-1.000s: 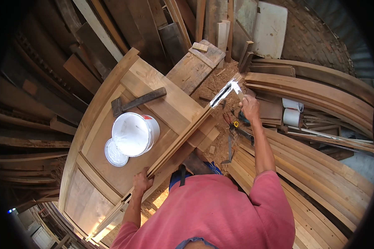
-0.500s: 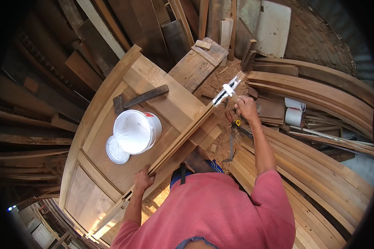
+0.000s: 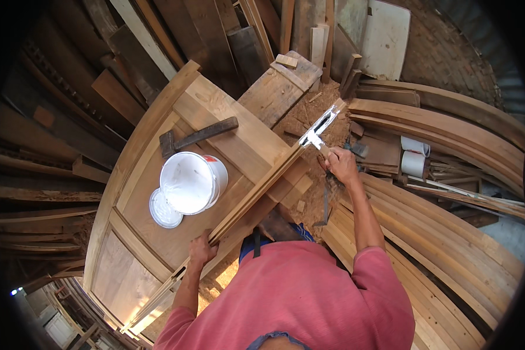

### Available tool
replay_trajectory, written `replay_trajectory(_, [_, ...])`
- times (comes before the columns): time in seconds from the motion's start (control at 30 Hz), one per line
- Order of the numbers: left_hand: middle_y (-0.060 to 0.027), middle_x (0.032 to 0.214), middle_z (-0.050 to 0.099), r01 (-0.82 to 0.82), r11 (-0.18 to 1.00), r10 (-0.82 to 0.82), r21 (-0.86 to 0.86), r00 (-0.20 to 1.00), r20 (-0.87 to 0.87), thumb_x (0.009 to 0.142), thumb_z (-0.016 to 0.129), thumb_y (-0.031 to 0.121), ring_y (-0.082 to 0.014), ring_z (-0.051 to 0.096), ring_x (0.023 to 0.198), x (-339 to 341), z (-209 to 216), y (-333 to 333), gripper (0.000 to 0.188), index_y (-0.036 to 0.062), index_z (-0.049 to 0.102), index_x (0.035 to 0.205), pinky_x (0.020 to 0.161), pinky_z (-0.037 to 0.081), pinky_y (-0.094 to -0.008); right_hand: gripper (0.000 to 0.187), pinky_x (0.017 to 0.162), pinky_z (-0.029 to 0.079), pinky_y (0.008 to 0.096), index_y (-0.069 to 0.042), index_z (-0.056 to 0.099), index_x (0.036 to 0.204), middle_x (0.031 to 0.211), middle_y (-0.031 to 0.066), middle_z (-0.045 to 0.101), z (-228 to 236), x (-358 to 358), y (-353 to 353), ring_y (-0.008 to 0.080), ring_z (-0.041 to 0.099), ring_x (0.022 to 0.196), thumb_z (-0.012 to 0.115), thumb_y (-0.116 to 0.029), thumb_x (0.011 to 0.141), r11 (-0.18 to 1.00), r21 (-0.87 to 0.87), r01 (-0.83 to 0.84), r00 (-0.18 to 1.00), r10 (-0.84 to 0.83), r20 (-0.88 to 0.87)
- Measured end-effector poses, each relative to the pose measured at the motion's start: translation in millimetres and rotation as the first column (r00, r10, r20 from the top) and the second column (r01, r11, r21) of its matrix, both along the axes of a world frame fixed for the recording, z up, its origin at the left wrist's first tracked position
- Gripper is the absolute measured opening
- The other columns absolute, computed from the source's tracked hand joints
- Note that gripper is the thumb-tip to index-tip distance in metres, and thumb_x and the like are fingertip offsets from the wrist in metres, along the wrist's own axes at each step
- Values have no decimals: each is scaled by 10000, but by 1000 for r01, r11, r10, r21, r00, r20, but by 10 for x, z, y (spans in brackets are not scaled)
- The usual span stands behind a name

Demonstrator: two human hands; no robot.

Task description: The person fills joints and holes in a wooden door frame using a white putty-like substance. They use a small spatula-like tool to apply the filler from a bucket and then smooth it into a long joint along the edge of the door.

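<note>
A panelled wooden door lies in front of me. My left hand is closed round its near edge. In my right hand is a short wooden stick, its tip coated in white paste. That tip touches the slotted end of the frame piece, where white paste rims a dark slot. On the door stand an open white bucket and, beside it, its round lid, smeared white. A hammer with a dark head rests just beyond the bucket.
Past the door stands a low wooden bench with a small block on it. Stacked long boards fill the right side. More planks lean at the far left. Sawdust and offcuts cover the floor.
My right hand has drawn the stick slightly down and left along the slotted end. My left hand stays on the door's edge.
</note>
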State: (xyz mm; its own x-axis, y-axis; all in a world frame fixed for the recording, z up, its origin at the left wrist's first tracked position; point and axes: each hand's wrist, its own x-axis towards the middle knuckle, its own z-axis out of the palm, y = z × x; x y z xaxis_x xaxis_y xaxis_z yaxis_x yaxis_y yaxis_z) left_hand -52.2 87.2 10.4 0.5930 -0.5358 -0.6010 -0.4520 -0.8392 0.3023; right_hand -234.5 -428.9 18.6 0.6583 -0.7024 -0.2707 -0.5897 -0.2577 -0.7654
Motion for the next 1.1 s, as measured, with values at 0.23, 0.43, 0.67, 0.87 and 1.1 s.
replay_trajectory(0.23, [-205,947,754,-10,1000,10,5,1000,1,799,779,309,-417,720,895,-3,-4,10,506,146,630,1254,831,570,-518,284,601,511,358,14,717,939,696,105,679,179,-1,66,202,631,573,567,-226,943,989,149,-21,1000,18,25])
replay_trajectory(0.43, [-220,939,748,-10,999,10,-30,1000,-1,801,775,308,-423,717,893,-4,-16,27,510,139,624,1258,829,569,-523,273,557,487,332,22,709,917,652,69,657,153,-34,69,144,607,536,558,-200,965,988,153,-10,1000,13,-20])
replay_trajectory(0.67, [-218,966,750,-18,1000,19,22,1000,-6,803,777,331,-429,717,916,-9,-46,41,538,164,620,1289,847,568,-523,300,649,522,400,-5,711,854,685,129,674,102,-37,-59,271,663,616,532,-223,957,991,-136,-14,998,5,-67])
replay_trajectory(0.87, [-216,989,752,-28,999,29,35,999,-24,800,781,343,-419,719,933,-2,-37,28,539,177,625,1289,867,564,-519,297,625,515,384,0,678,811,673,119,667,211,75,91,249,658,598,525,-208,960,996,76,36,999,-38,21])
replay_trajectory(1.1, [-216,992,752,-2,999,3,40,1000,-8,804,776,343,-424,717,941,5,-44,43,561,176,602,1310,866,563,-521,282,621,512,365,8,700,881,694,105,682,16,31,5,225,667,626,531,-205,955,1000,10,-12,1000,12,-1])
